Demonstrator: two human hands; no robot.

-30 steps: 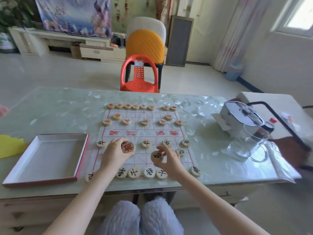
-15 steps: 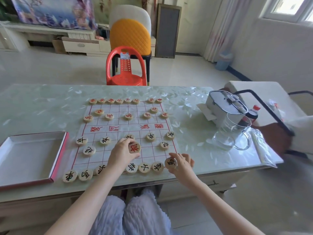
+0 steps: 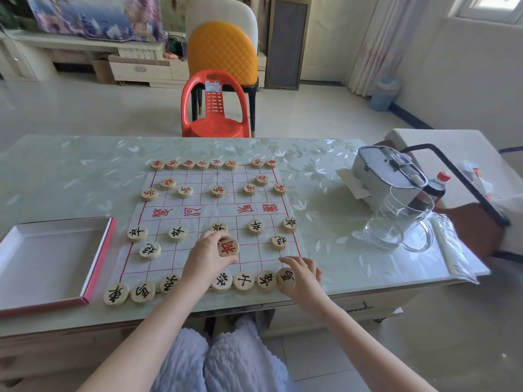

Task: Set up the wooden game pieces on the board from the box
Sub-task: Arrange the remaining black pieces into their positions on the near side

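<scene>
A white cloth board (image 3: pixel 209 210) with red grid lines lies on the table. Red-lettered wooden discs (image 3: pixel 218 191) fill its far rows and black-lettered discs (image 3: pixel 177 232) its near rows. My left hand (image 3: pixel 205 257) hovers over the near middle of the board, shut on a red-lettered disc (image 3: pixel 228 247) held face up. My right hand (image 3: pixel 302 275) rests at the board's near right corner, fingertips on a black-lettered disc (image 3: pixel 285 277) at the end of the near row. The shallow red-edged box (image 3: pixel 99 261) lies at the left with nothing in it.
A glass pitcher (image 3: pixel 399 219), a white lidded pot (image 3: pixel 387 174) and a dark bottle (image 3: pixel 434 188) stand at the table's right. A plastic bag (image 3: pixel 452 250) lies near the right edge. A red plastic chair (image 3: pixel 216 108) stands beyond the table.
My right hand carried the black-lettered disc down to the near right end of the row and set it on the table. My left hand kept hold of the red-lettered disc.
</scene>
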